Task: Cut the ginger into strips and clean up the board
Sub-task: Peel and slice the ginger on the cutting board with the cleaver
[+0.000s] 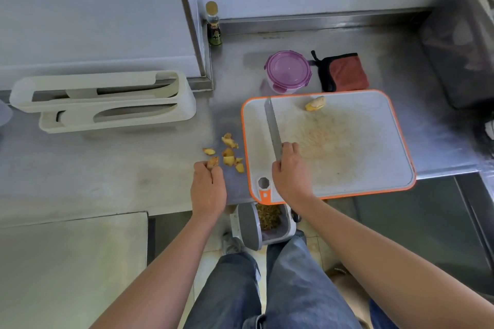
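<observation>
The left hand rests on the steel counter, just to the left of the cutting board, and its fingers are curled round one ginger scrap, which sticks out past the fingertips. Just beyond this hand and a little to its right, several more ginger pieces lie loose on the counter, between the hand and the orange left rim of the board. The right hand is over the near left part of the board and grips the handle of a knife; the long blade points away from the person, along the left side of the board. One bigger ginger chunk lies at the far edge of the board, well apart from both hands. The middle of the board has a brownish stain. Behind the board stand a round container with a purple lid and a red and black pot holder. A white knife rack lies on the left and a small bottle is in the corner. Below the board's near left corner, a small bin holds thin yellowish shreds.
</observation>
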`<state>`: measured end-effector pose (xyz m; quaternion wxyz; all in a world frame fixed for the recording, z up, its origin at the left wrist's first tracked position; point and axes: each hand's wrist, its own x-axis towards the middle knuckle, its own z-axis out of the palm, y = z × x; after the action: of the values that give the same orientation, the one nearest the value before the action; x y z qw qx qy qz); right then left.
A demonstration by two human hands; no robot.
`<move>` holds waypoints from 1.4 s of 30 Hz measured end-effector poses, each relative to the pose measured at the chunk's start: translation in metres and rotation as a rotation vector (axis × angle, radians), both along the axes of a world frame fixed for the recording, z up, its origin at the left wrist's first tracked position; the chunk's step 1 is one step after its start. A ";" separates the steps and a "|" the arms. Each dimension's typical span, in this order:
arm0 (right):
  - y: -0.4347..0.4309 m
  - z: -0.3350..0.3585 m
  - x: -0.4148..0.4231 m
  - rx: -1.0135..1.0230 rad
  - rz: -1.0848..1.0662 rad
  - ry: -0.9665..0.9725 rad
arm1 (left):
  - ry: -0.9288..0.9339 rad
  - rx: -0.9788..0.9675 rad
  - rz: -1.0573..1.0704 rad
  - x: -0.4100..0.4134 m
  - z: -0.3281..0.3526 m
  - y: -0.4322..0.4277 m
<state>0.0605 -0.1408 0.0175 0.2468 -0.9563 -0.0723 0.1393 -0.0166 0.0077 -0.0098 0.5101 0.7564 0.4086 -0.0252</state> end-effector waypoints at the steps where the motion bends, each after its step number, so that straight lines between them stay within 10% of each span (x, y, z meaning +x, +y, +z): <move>1: -0.003 -0.001 0.001 -0.041 0.009 0.015 | 0.001 0.032 0.002 0.002 0.001 -0.003; 7: 0.003 -0.005 -0.005 0.123 0.287 0.115 | -0.016 0.136 -0.034 0.019 0.002 -0.018; 14: -0.049 0.003 0.044 0.245 0.121 0.036 | -0.059 0.256 -0.210 0.038 0.007 -0.042; 42: -0.106 0.021 0.085 0.065 0.353 0.091 | -0.035 0.394 -0.355 0.100 0.001 -0.103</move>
<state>0.1453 -0.2470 0.0389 0.2525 -0.9129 -0.2321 0.2212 0.0835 -0.0952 -0.0092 0.3476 0.9013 0.2578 -0.0208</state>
